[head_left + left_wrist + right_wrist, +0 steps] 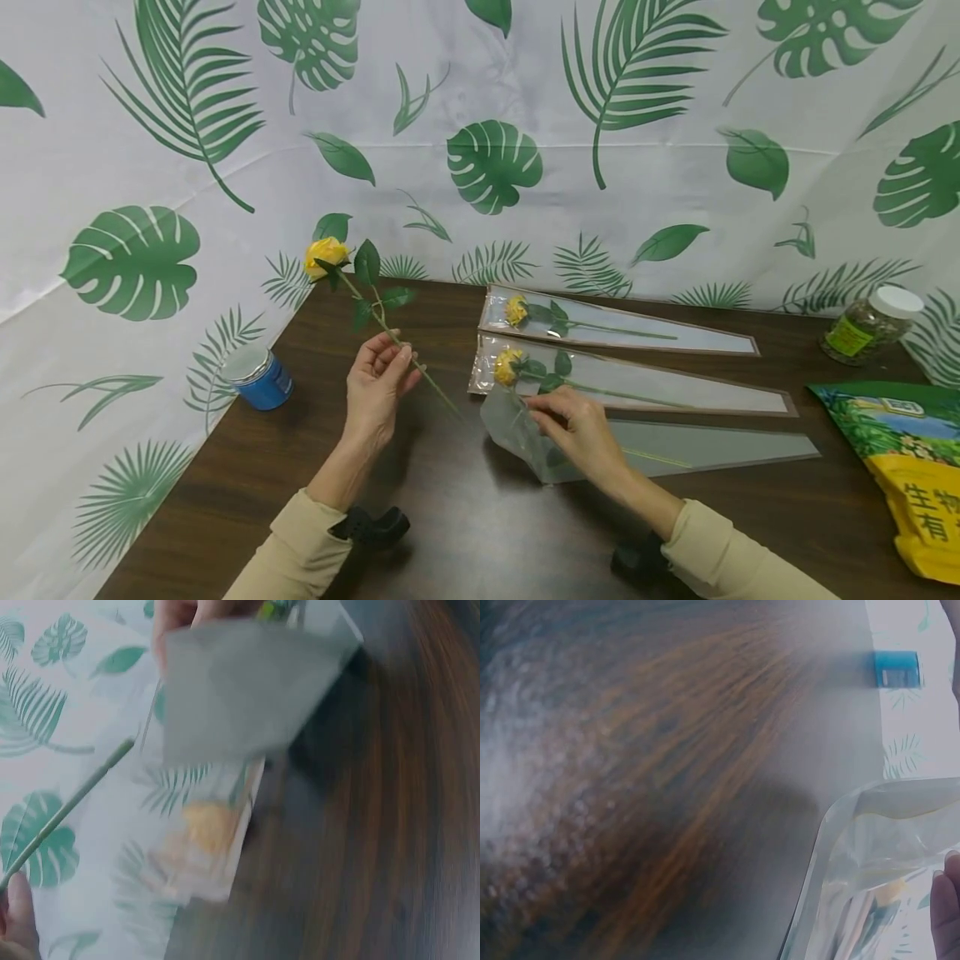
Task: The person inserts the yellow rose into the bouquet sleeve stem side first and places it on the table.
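Observation:
My left hand [375, 387] pinches a yellow rose [326, 255] by its green stem, raised above the table's left part. The bloom points up and left, with the stem's end slanting down to the right. My right hand [581, 429] grips the wide end of a translucent flower sleeve [735, 447], nearest of three laid side by side. This end is lifted off the table and bent; in the right wrist view its mouth [855, 806] gapes. Behind it, two sleeves, a middle one [757, 402] and a far one [720, 340], each contain a yellow rose.
A blue can [264, 385] stands at the dark wooden table's [480, 533] left edge. On the right are a white-lidded jar [862, 329] and a green-and-yellow bag [918, 475]. A leaf-printed cloth [517, 217] hangs behind the table.

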Motion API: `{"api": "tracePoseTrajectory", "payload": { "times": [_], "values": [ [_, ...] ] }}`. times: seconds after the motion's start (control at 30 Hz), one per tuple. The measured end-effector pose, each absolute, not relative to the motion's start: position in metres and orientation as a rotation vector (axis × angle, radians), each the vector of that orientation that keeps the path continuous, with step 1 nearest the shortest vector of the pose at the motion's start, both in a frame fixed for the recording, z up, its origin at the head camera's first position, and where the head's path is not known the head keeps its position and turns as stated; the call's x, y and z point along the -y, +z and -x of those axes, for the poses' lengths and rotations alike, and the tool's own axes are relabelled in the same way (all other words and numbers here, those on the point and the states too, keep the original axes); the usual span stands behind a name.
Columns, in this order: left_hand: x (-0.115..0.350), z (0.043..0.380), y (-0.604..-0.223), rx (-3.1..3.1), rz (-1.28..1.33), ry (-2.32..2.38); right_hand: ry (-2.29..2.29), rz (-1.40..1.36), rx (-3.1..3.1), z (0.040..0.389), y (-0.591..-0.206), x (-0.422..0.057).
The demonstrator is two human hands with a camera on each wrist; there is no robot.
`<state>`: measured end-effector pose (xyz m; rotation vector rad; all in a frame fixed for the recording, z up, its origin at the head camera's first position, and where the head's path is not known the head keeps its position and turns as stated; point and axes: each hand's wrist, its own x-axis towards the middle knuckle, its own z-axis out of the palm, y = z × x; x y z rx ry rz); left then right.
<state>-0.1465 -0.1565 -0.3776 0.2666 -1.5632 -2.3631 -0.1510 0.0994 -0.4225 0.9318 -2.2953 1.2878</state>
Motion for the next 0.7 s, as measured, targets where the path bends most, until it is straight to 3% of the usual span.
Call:
{"api": "tracePoseTrajectory", "payload": {
  "times": [0.7],
  "values": [
    [0.104,0.137,-0.393,1.485,-0.035,-2.253,1.360,-0.892,2.275,0.147,-0.415,-0.087]
  ]
}}
